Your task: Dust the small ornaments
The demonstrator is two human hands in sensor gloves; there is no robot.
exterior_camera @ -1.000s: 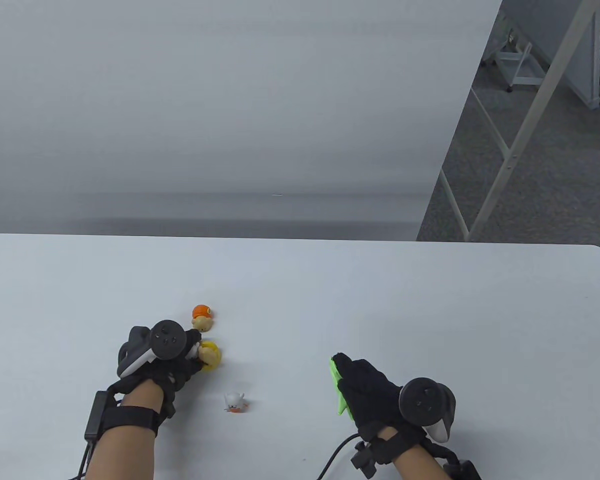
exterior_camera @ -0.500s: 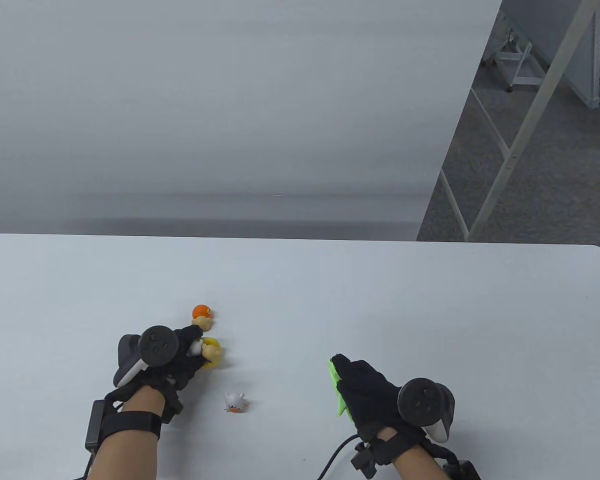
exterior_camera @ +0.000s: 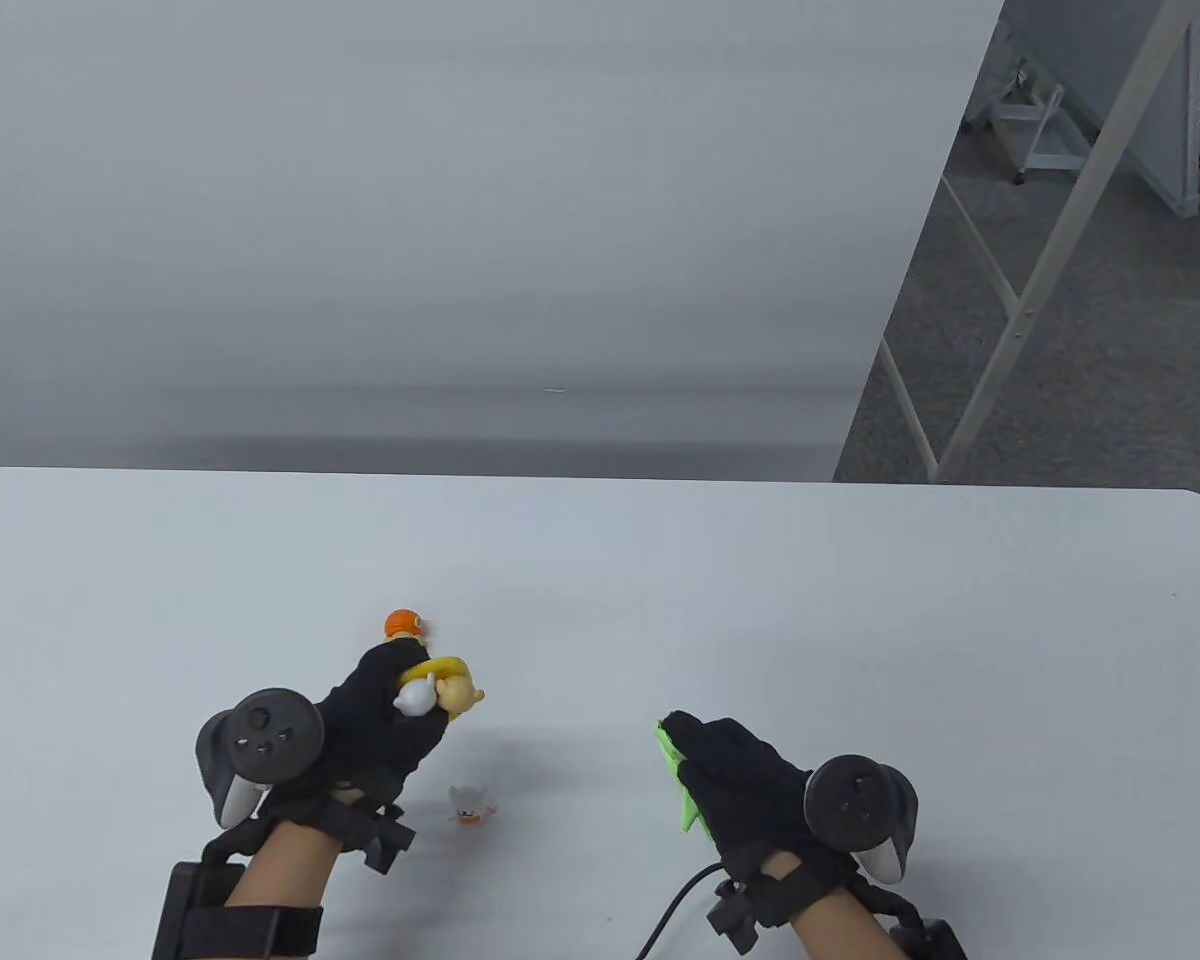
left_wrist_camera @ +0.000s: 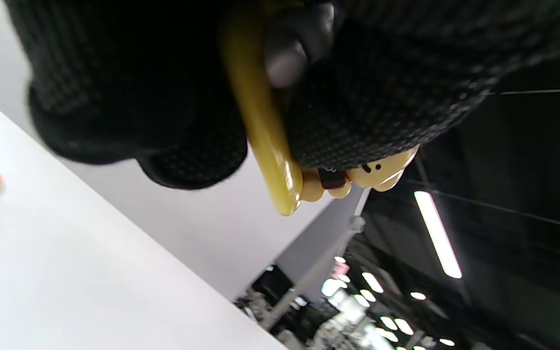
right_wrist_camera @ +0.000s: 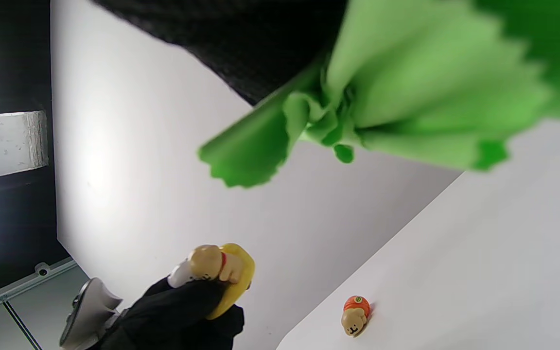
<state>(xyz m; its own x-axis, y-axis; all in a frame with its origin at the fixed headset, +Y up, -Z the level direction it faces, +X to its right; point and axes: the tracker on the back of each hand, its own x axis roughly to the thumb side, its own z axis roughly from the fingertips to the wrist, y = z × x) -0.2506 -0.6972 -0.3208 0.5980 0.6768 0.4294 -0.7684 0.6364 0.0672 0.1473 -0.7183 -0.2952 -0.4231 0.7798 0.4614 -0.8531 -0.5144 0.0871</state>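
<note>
My left hand (exterior_camera: 412, 684) grips a yellow ring-shaped ornament with a tan dog on it (exterior_camera: 452, 684), held clear of the table (exterior_camera: 860, 620). In the left wrist view the fingers (left_wrist_camera: 173, 97) are curled round the yellow ornament (left_wrist_camera: 260, 126). My right hand (exterior_camera: 705, 755) holds a bunched green cloth (exterior_camera: 672, 760) low over the table at the right; the green cloth (right_wrist_camera: 406, 97) fills the top of the right wrist view. A small dog ornament with an orange cap (exterior_camera: 401, 625) lies beyond the left hand. A tiny white ornament (exterior_camera: 470, 803) stands between the hands.
The table's far edge (exterior_camera: 560, 478) runs along a grey partition wall. White metal frame legs (exterior_camera: 1020, 300) stand on the carpet at the right, off the table. A cable (exterior_camera: 675, 900) trails from the right wrist.
My left hand has closed on the yellow ornament and lifted it off the table, up and a little to the right. The right hand with the cloth has stayed put.
</note>
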